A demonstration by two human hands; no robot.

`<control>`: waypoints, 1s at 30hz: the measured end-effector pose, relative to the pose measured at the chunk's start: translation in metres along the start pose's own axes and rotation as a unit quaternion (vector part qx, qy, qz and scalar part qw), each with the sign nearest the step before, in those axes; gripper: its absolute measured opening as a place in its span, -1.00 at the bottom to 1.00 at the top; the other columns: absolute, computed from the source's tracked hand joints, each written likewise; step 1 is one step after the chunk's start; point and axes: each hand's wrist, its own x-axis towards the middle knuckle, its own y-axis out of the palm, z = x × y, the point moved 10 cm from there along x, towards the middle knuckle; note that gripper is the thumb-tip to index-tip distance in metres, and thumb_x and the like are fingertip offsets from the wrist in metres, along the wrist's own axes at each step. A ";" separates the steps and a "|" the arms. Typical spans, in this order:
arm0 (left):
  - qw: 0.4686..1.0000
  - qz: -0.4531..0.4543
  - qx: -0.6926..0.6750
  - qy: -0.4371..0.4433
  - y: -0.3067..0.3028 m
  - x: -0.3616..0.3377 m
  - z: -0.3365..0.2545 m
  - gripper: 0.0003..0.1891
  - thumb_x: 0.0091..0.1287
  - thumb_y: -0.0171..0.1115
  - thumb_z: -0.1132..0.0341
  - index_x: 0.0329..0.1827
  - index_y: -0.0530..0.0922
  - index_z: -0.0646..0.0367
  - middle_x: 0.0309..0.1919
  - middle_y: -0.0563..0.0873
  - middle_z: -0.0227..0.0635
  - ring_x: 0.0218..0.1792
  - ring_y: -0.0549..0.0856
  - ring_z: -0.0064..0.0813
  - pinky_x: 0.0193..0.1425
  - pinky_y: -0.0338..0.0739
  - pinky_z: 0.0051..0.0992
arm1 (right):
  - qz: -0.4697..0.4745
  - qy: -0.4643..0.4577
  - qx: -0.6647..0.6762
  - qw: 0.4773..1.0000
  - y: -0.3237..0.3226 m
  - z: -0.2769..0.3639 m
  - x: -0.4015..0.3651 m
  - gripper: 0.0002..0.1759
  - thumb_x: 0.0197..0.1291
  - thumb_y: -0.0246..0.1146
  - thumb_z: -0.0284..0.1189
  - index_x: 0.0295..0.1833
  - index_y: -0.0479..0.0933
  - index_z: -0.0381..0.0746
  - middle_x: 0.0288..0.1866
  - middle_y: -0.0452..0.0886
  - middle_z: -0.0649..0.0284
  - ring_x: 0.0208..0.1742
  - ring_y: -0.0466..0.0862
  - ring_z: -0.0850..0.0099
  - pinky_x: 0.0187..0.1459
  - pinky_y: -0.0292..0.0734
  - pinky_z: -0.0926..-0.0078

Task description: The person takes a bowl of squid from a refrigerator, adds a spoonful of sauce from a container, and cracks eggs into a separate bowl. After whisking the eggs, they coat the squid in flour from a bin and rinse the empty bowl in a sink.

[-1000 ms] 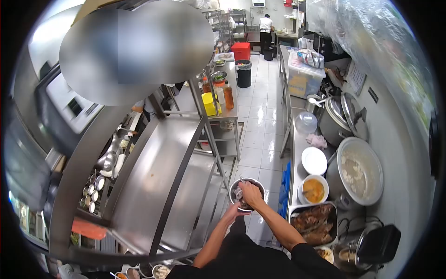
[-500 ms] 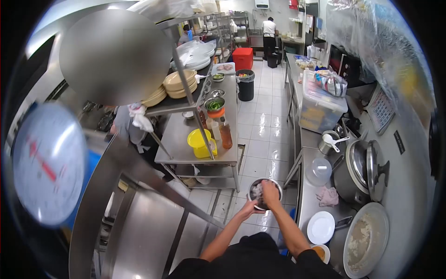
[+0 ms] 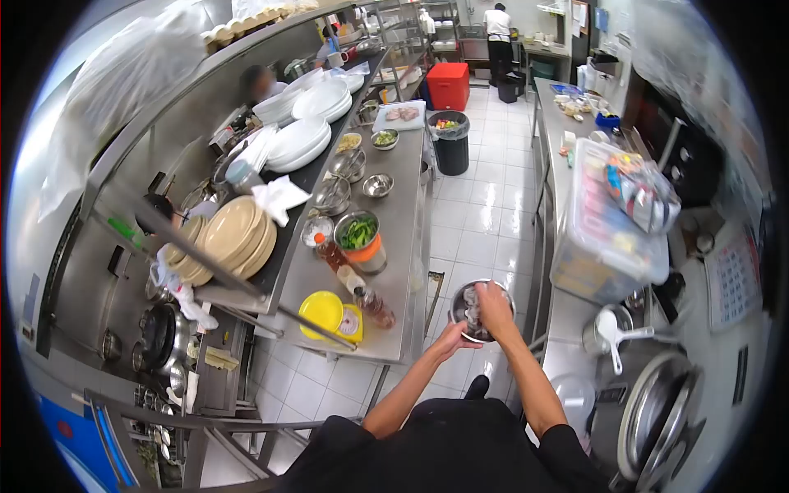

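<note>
Through the head view, from my far-off seat, I had the metal bowl (image 3: 454, 301) low in front of the body, over the tiled aisle (image 3: 460, 222) between the steel table (image 3: 390, 279) and the right-hand counter (image 3: 565, 316). The left hand (image 3: 450, 341) was partly closed on the bowl's near left side, thumb by the rim and fingers beneath, which I judged was to bear its weight and stop it tipping.

That left the right hand (image 3: 496, 312) free to reach in from above, among greyish pieces (image 3: 472, 306). Its fingertips were hidden, so I couldn't tell how far they were closed or whether they had hold of any. The bowl's mouth faced up, likely so that nothing spilled.

On the table, the yellow tub (image 3: 320, 312) sat beside the scale (image 3: 351, 322) and the bottles (image 3: 374, 308), near the edge, probably for easy reach. On the counter, a white spoon (image 3: 608, 327) lay across the pot (image 3: 593, 338), perhaps to keep its handle clean.
</note>
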 end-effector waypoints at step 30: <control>0.994 -0.106 -0.013 0.029 -0.163 0.616 -0.413 -0.54 0.35 -0.11 0.37 0.26 0.39 0.43 -0.12 0.72 0.03 -0.25 0.80 -0.17 -0.29 0.83 -0.17 | 0.091 -0.122 0.029 0.988 0.051 -0.209 0.712 -0.28 -0.09 0.46 -0.50 0.28 0.43 -0.16 0.06 0.55 -0.02 0.06 0.63 -0.02 0.02 0.64 0.09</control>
